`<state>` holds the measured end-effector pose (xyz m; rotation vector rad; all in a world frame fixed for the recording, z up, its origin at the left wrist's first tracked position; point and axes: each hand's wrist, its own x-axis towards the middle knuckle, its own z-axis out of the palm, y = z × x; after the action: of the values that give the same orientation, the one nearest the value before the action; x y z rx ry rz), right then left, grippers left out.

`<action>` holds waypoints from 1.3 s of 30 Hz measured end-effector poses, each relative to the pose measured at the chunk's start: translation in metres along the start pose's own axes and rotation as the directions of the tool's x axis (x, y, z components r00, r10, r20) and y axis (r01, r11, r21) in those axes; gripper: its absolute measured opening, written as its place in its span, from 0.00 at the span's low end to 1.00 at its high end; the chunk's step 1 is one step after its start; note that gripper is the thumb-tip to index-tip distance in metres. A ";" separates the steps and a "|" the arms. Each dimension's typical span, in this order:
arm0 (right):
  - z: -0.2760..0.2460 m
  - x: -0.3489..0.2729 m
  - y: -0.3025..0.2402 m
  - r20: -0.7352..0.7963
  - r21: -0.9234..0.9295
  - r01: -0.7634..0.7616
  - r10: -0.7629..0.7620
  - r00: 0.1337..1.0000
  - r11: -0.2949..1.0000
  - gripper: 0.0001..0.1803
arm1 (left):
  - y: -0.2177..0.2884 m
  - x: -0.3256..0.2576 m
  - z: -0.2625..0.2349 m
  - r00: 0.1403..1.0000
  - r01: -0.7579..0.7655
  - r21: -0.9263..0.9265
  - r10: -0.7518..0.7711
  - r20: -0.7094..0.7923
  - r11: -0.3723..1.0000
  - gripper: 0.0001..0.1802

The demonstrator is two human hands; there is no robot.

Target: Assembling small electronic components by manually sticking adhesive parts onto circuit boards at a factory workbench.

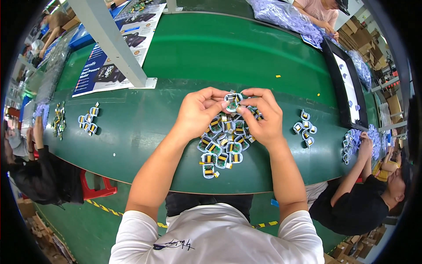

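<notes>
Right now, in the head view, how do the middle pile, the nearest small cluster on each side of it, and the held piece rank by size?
Largest to smallest, as they look:
1. Pile
2. Left cluster and right cluster: too alike to rank
3. Held piece

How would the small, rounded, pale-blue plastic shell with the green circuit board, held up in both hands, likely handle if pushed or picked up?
The small pale-blue shell is probably light: the left hand and right hand pinch it. Its exposed green circuit board looks fragile. Pushed, it would likely slide, not roll, as similar shells lie flat nearby.
</notes>
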<state>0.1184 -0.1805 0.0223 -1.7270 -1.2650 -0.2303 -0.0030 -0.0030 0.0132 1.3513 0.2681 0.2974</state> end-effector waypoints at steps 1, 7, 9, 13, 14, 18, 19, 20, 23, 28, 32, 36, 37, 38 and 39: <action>-0.001 0.001 -0.001 0.000 0.001 0.001 -0.001 1.000 1.000 0.11 | -0.001 0.000 -0.001 1.000 -0.001 0.000 0.001 -0.001 1.000 0.13; 0.000 0.003 -0.003 0.051 -0.088 0.112 -0.108 0.993 0.990 0.14 | -0.003 0.001 -0.003 1.000 -0.020 -0.026 0.020 0.004 0.999 0.13; 0.000 0.004 -0.002 0.035 -0.107 0.150 -0.147 0.989 0.983 0.13 | -0.004 0.001 -0.002 0.999 -0.034 -0.013 0.034 -0.004 0.999 0.12; -0.001 0.003 -0.003 0.041 -0.176 0.179 -0.175 0.984 0.968 0.13 | -0.004 0.001 -0.002 0.999 -0.033 -0.012 0.032 -0.010 0.999 0.12; 0.000 0.003 -0.003 0.037 -0.188 0.194 -0.190 0.981 0.963 0.12 | -0.005 0.001 -0.003 0.999 -0.036 -0.026 0.036 -0.010 0.999 0.12; 0.000 0.003 -0.003 0.033 -0.215 0.227 -0.226 0.974 0.950 0.12 | -0.006 0.002 -0.005 1.000 -0.013 -0.057 0.013 -0.004 0.998 0.13; 0.000 0.003 -0.004 0.034 -0.216 0.228 -0.226 0.973 0.949 0.12 | -0.006 0.002 -0.005 1.000 -0.013 -0.058 0.013 -0.004 0.998 0.13; -0.001 0.003 -0.004 0.039 -0.218 0.231 -0.228 0.973 0.948 0.12 | -0.006 0.002 -0.004 1.000 -0.010 -0.062 0.010 -0.003 0.998 0.13; -0.001 0.003 -0.003 0.044 -0.220 0.240 -0.236 0.971 0.946 0.12 | 0.000 0.000 -0.002 1.000 0.005 -0.051 -0.005 -0.001 0.999 0.13; 0.002 0.004 -0.007 0.046 -0.223 0.259 -0.255 0.966 0.940 0.12 | -0.002 0.000 -0.004 1.000 0.015 -0.051 -0.015 0.013 0.999 0.13; 0.006 0.002 -0.007 0.055 -0.220 0.245 -0.239 0.969 0.944 0.13 | -0.003 -0.001 -0.001 1.000 0.016 -0.008 -0.016 0.021 1.000 0.12; 0.004 0.006 -0.011 0.087 -0.251 0.264 -0.250 0.964 0.931 0.12 | 0.001 -0.001 -0.001 0.995 0.084 0.108 -0.089 0.048 0.991 0.13; 0.003 0.006 -0.011 0.085 -0.253 0.260 -0.246 0.966 0.932 0.12 | 0.000 -0.001 0.000 0.994 0.086 0.109 -0.092 0.051 0.990 0.13; 0.003 0.006 -0.010 0.116 -0.274 0.265 -0.242 0.963 0.925 0.12 | -0.003 -0.001 0.000 0.998 0.033 0.120 -0.038 0.042 0.992 0.13; 0.003 0.006 -0.010 0.145 -0.294 0.270 -0.236 0.961 0.917 0.12 | -0.004 -0.001 0.000 0.999 -0.021 0.133 0.016 0.033 0.991 0.13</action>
<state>0.1118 -0.1747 0.0305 -1.8542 -1.6025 -0.5201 -0.0035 -0.0044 0.0093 1.4900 0.2521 0.2770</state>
